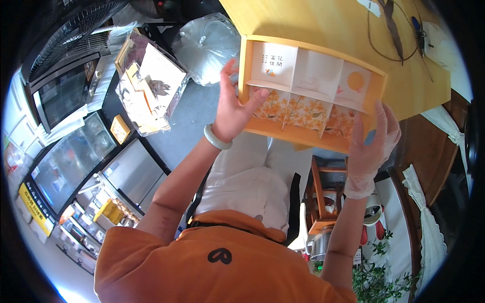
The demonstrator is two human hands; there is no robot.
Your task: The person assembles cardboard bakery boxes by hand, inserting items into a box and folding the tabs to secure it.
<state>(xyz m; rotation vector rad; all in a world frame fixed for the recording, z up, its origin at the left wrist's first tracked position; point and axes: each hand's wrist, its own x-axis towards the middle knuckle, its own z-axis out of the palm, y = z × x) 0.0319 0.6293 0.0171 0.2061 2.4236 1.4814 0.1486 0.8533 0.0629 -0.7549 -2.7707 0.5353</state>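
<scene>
Yellow box (298, 134) overlaps the near edge of the counter (313, 22); bare left grip (235, 117), half-curled, holds its left end, thumb over the front; right grip (371, 144), in a clear glove (359, 185), bends round the right end.

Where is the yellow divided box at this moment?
In the head view, the yellow divided box is in the upper half, right of centre, between the bare left hand and the gloved right hand, partly hiding the wooden table.
</scene>
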